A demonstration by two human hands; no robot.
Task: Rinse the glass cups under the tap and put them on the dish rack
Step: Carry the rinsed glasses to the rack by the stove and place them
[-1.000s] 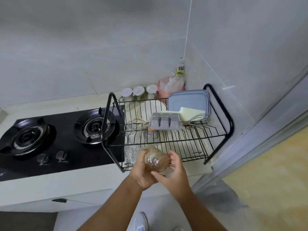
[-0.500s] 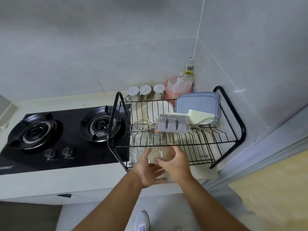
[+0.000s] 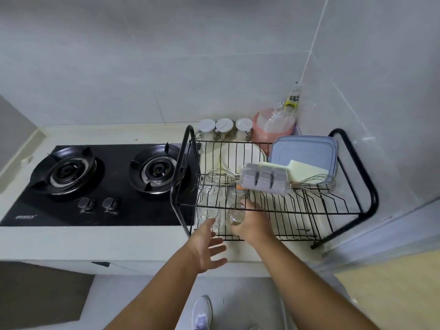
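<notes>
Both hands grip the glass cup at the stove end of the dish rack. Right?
Not quite. Only the right hand grips the glass cup. The left hand is open, fingers spread, apart from the cup. The rest holds: the cup is at the end of the dish rack next to the stove. The head view shows it.
</notes>
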